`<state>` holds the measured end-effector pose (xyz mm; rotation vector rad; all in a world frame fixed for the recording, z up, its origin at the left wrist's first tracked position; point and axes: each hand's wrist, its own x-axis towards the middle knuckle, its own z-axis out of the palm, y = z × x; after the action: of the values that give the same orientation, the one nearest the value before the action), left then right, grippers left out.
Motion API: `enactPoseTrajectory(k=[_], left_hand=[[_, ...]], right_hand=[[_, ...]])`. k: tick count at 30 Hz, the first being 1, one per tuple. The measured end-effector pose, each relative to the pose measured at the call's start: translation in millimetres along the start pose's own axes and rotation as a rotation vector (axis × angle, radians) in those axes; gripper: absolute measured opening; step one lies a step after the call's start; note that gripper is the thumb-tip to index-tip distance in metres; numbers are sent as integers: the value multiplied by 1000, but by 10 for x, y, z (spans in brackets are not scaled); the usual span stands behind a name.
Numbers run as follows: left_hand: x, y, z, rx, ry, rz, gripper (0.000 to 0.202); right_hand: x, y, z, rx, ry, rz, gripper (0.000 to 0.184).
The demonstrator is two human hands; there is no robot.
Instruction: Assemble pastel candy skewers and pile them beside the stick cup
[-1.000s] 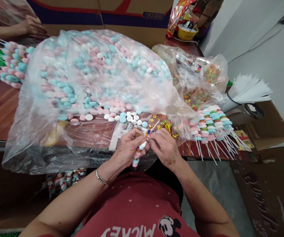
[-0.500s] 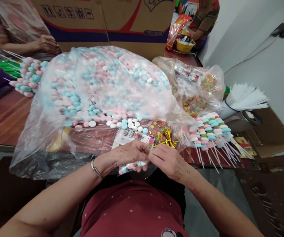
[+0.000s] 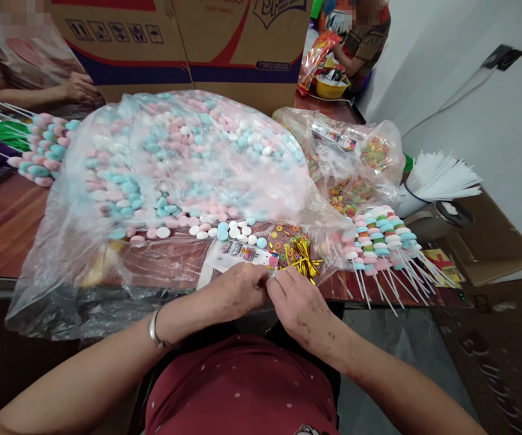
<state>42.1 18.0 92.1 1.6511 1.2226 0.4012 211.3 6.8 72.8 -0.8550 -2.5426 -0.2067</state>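
Note:
My left hand [image 3: 238, 292] and my right hand [image 3: 298, 302] meet at the table's front edge, fingers closed and fingertips touching. A tiny white bit shows between the fingertips. The bagged marshmallow skewer seen in my left hand a moment ago is now hidden behind the hands. What my right fingers pinch is too small to make out. Just beyond them lie printed clear bags [image 3: 238, 252] and a bunch of gold twist ties [image 3: 304, 257]. Loose pink, white and blue marshmallows [image 3: 222, 231] spill from a large clear sack [image 3: 188, 157].
Finished-looking candy skewers [image 3: 383, 241] lie at the right, beside a container of white sticks [image 3: 442, 175]. More skewers [image 3: 46, 148] are stacked at the left. A bag of gummy rings [image 3: 347, 157] and a big carton [image 3: 188, 54] stand behind. Two other people are across the table.
My hands have drawn together and turned, and the bagged marshmallow skewer under my left hand has gone out of sight. The whole view has shifted slightly.

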Motion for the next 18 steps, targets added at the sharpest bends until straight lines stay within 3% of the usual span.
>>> enactPoseTrajectory(k=[3, 4, 6, 8, 10, 12, 14, 16, 18], left_hand=[[-1, -5, 157, 373, 481, 232, 17], [-11, -17, 210, 436, 596, 315, 18], [-55, -47, 305, 463, 716, 490, 16], [-130, -76, 367, 380, 672, 589, 10], [-218, -92, 372, 180, 556, 537, 14], [-304, -86, 302, -158, 533, 374, 25], [-394, -61, 167, -492, 615, 254, 40], [-502, -34, 6, -684, 669, 278, 55], [-629, -42, -126, -735, 591, 371, 58]], right_hand=[[76, 54, 176, 112, 95, 300, 26], [113, 87, 218, 235, 132, 407, 23], [190, 135, 247, 552, 195, 615, 18], [261, 119, 200, 845, 251, 771, 16], [316, 20, 106, 1016, 310, 824, 14], [354, -135, 16, 1093, 340, 778, 12], [381, -296, -29, 1152, 310, 708, 14], [404, -420, -14, 1225, 252, 664, 15], [425, -494, 43, 1254, 215, 643, 15]])
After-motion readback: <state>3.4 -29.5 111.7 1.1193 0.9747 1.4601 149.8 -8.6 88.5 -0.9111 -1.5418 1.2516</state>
